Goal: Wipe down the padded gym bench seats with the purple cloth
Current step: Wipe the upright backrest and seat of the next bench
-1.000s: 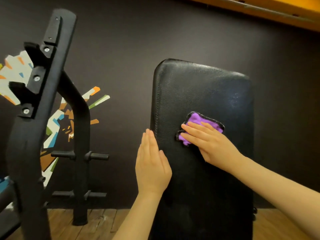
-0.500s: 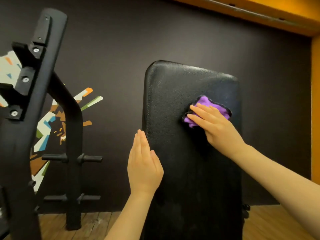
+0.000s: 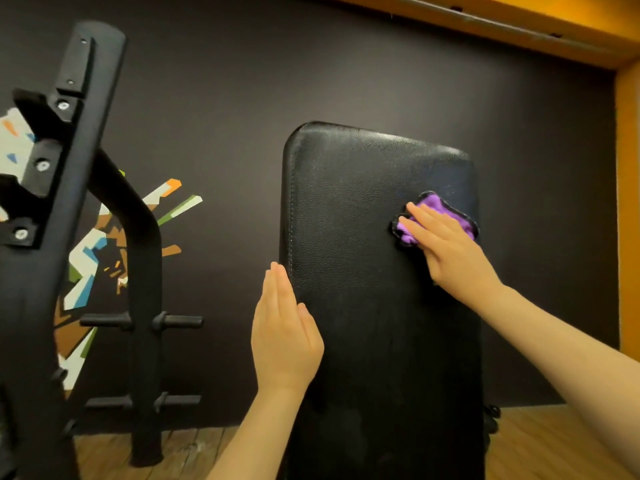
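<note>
The cloth, purple with a dark edge, lies bunched against the black pad near the pad's right edge, right of centre in the frame and a little below the pad's rounded top. The right hand presses it flat to the pad with straight fingers laid over its lower left part; purple fabric shows above and to the left of the fingertips. The forearm runs down to the lower right corner of the frame.

The pad stands upright through the middle of the frame, its stitched seam running down the left side. The left hand is flat and open, fingers straight and together, pointing up; its thumb side lies over the pad's left edge, just below centre, and it holds nothing. Whether the palm touches the pad cannot be told.

At the left of the frame stands a black rack, its near upright tilted and set with bolts, a curved post behind it bearing short horizontal pegs. Behind everything is a dark wall with a coloured mural at the left. An orange beam crosses the upper right corner, and a wood floor shows along the bottom.
</note>
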`<action>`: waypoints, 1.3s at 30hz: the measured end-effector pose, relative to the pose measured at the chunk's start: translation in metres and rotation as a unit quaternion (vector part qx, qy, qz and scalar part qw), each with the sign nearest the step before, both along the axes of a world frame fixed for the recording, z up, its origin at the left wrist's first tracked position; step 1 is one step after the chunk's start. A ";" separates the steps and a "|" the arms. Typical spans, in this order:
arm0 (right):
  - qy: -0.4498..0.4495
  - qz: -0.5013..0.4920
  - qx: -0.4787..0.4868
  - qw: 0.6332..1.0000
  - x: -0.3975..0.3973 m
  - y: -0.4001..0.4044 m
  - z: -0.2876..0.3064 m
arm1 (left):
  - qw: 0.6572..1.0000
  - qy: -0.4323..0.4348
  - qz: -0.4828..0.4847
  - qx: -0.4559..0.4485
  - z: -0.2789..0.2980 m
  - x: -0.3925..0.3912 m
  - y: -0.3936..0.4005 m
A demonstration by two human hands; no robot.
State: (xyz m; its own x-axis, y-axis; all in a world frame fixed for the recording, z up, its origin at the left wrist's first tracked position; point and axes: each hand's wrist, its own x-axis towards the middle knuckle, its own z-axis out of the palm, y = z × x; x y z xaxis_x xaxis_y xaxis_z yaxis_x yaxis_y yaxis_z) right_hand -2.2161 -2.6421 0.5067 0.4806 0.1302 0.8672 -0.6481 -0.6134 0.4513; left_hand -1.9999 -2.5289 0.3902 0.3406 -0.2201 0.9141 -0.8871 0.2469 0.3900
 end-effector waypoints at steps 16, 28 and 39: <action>-0.175 -0.029 0.190 0.966 -0.020 0.001 -0.091 | 1.000 0.001 0.014 -0.002 0.001 -0.003 0.003; 0.050 0.074 0.000 0.996 0.078 0.079 -0.022 | 0.997 0.024 0.017 0.073 -0.022 -0.010 0.018; 0.045 0.056 -0.014 0.997 0.121 0.074 -0.069 | 0.999 0.021 -0.002 0.027 -0.031 -0.004 0.007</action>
State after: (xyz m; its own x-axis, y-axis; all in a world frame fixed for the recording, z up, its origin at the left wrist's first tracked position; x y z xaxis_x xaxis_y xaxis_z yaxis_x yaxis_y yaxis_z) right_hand -2.0948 -2.5681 0.4376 0.5371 0.2110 0.8167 -0.5326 -0.6659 0.5223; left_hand -2.0040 -2.5219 0.3588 0.3768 -0.2701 0.8861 -0.8690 0.2282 0.4391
